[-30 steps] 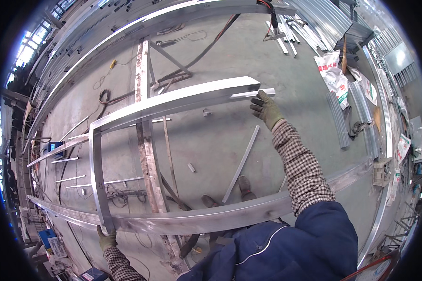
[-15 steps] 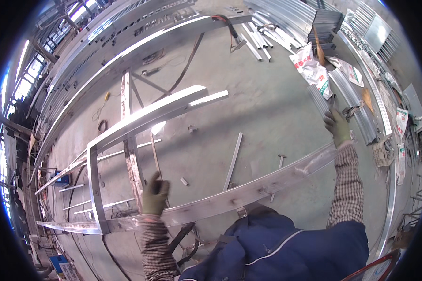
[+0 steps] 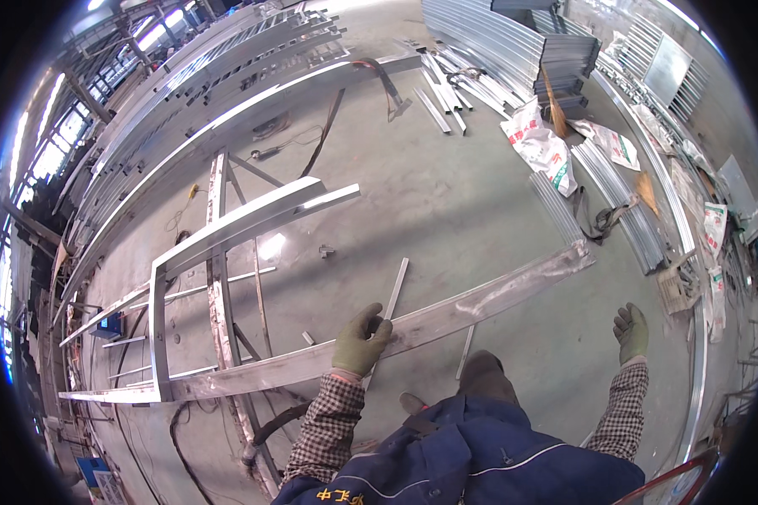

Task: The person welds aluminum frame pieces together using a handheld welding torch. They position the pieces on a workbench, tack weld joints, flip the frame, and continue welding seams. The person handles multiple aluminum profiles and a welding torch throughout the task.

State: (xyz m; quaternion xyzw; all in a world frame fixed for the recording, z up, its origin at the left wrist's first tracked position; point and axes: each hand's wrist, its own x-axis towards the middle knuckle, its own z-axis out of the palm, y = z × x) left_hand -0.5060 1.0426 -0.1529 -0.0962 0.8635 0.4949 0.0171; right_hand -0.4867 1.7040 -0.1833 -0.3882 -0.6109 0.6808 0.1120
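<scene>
My left hand [image 3: 363, 341], in a green work glove, is over the near metal beam [image 3: 455, 310] of a welded frame. Its fingers are half curled with a gap from the thumb; I cannot tell whether it touches the beam. Off to the right, past the beam's free end, my right hand [image 3: 631, 334] hangs in the air in a matching glove, fingers apart and nothing in it. An upright piece [image 3: 158, 337] joins the near beam to a shorter far beam [image 3: 244, 217] at the left.
A rusty support bar [image 3: 218, 303] runs beneath the frame. Thin metal strips [image 3: 398, 284] lie on the floor. At the right are white sacks [image 3: 541, 150], corrugated sheets [image 3: 619, 202], a dark strap [image 3: 596, 220] and a basket [image 3: 678, 289]. Long profiles [image 3: 253, 55] are stacked at far left.
My left hand has shifted right along the near beam. My right hand has come back from beyond the beam's end to lower right. The view has shifted, showing my leg and a shoe.
</scene>
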